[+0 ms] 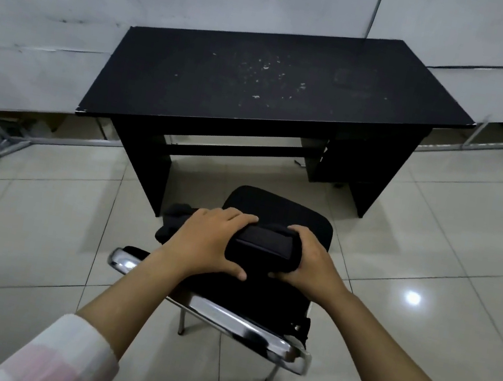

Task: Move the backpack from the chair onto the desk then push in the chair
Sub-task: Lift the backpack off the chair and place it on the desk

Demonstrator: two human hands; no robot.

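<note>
From my remote seat, my left hand (204, 242) wraps the left end of the backpack (263, 249), fingers over the top and thumb tucked under the padded edge, so that grip is closed on it. My right hand (310, 268) clasps the right end the same way. The backpack sits on the chair (301, 222), leaning against the chrome-framed backrest (221, 314), with the black worktop (261, 91) well apart beyond the seat and bare except for pale specks. To lift cleanly, I'd raise both ends evenly and clear the backrest before swinging forward (a loose strap may be hanging on the far left, hard to tell), then set it down mid-worktop, away from the edges.
</note>
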